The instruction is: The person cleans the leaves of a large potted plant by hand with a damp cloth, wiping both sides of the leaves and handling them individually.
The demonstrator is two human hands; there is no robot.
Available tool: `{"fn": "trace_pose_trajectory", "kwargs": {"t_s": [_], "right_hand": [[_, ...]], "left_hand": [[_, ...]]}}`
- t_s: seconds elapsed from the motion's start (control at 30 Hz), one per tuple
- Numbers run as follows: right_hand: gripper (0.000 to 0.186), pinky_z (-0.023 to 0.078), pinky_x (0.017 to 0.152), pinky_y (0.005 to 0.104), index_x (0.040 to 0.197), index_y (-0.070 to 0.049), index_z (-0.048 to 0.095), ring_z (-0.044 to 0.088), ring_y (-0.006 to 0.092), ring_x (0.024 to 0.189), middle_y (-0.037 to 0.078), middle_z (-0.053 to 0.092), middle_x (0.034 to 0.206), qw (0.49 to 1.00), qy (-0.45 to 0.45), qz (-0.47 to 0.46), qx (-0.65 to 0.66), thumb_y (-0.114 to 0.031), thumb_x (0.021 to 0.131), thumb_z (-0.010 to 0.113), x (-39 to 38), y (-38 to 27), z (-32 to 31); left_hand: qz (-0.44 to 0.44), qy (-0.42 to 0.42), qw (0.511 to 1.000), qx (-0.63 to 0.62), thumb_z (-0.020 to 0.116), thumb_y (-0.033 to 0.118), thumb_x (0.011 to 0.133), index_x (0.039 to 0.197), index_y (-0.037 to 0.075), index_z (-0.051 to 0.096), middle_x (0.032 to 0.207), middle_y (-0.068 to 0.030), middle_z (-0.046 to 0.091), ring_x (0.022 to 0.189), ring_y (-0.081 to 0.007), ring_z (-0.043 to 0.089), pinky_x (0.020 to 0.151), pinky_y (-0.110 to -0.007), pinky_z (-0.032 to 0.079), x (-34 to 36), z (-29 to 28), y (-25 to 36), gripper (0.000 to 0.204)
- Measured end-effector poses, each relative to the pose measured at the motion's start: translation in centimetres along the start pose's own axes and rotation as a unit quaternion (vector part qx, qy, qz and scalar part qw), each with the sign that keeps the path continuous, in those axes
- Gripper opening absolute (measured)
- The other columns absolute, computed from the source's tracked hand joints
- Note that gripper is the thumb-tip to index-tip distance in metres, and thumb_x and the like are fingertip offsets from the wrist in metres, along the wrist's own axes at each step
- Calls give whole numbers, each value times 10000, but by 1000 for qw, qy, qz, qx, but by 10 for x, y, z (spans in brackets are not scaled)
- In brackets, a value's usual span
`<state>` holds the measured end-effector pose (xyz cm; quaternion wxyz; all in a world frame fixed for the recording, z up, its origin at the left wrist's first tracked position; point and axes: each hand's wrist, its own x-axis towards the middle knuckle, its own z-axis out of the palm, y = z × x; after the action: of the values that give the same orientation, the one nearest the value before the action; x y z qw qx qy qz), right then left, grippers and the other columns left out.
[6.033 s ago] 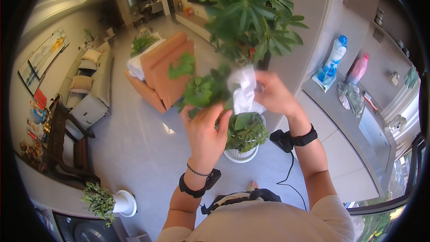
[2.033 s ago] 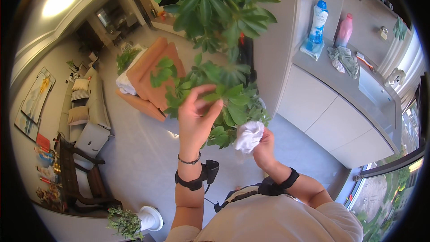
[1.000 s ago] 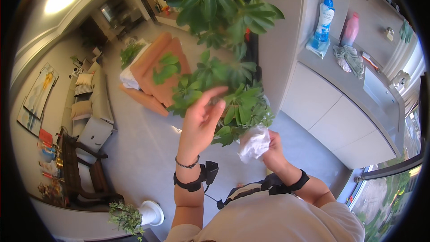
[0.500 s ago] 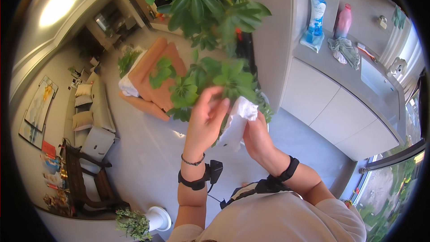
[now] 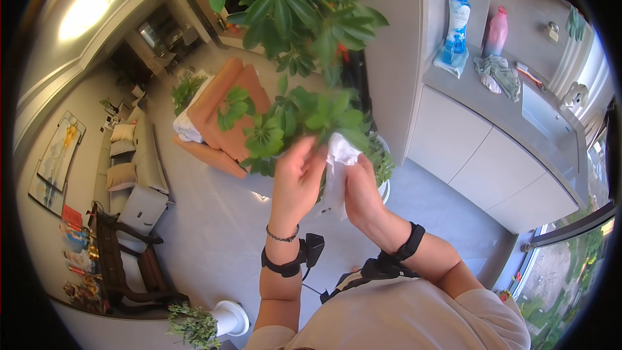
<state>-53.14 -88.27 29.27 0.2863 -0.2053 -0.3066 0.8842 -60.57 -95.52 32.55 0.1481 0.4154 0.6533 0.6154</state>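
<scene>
A crumpled white tissue (image 5: 342,151) is pinched in my right hand (image 5: 365,188), its lower end hanging down between both wrists. My left hand (image 5: 298,178) is just to its left, fingers curled in toward the thumb at the lower leaves. Whatever these slightly blurred fingertips grip is hidden. Directly beyond both hands spreads a leafy green potted plant (image 5: 264,137), with leaves touching or very near the tissue. Taller stems of broad, glossy leaves (image 5: 285,10) rise at the top. Black straps circle both forearms.
A white pot rim (image 5: 386,191) shows beside my right hand. An orange armchair (image 5: 227,113) stands beyond on the left. On the right, a grey counter (image 5: 470,91) holds a blue-and-white bottle (image 5: 457,26), a pink bottle (image 5: 497,31), a cloth (image 5: 497,74) and a sink (image 5: 547,113).
Both hands have shifted slightly, the right hand and tissue a little to the left and closer to the left hand. The leaves just beyond them have moved.
</scene>
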Motion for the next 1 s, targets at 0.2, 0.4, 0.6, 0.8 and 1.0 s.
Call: {"fn": "trace_pose_trajectory", "kwargs": {"t_s": [0.2, 0.4, 0.6, 0.8, 1.0], "right_hand": [[368, 397, 816, 250, 1121, -11, 421, 512, 129, 951, 58, 530, 1061, 998, -9, -31, -61, 3, 761, 497, 2, 2, 0], [383, 401, 830, 255, 1093, -9, 450, 522, 135, 961, 72, 546, 1053, 991, -21, -96, -91, 85, 722, 462, 2, 16, -15], [278, 455, 761, 260, 998, -23, 525, 572, 126, 839, 45, 602, 925, 975, -123, -91, -161, 32, 729, 566, 1, 16, -66], [391, 394, 919, 361, 1212, -54, 391, 460, 210, 1095, 96, 451, 1209, 994, -104, -32, -3, -234, 872, 464, 18, 12, -202], [452, 340, 952, 361, 1245, -29, 363, 431, 220, 1126, 96, 438, 1233, 989, -72, -130, -9, -325, 903, 348, 5, -35, -211]], "left_hand": [[13, 5, 1000, -21, 496, 40, 830, 994, -26, 550, 752, 16, 529, 655, -24, 430, 559, -173, 355, -4, 0, 7, 185], [-12, 28, 998, -58, 506, 93, 834, 984, -22, 575, 662, 56, 473, 575, -7, 334, 477, -179, 249, -4, -3, -1, 201], [-12, 33, 999, -4, 539, 148, 837, 964, -30, 567, 661, 23, 498, 588, -23, 375, 498, -183, 287, -11, -11, 12, 221], [25, 116, 980, 161, 594, 107, 798, 1016, -33, 540, 844, -115, 638, 808, -125, 593, 695, -234, 445, -37, -11, 27, 264], [135, 230, 926, 269, 591, 94, 778, 958, -24, 581, 817, -120, 643, 755, -204, 619, 732, -272, 460, -67, -26, 37, 215]]}}
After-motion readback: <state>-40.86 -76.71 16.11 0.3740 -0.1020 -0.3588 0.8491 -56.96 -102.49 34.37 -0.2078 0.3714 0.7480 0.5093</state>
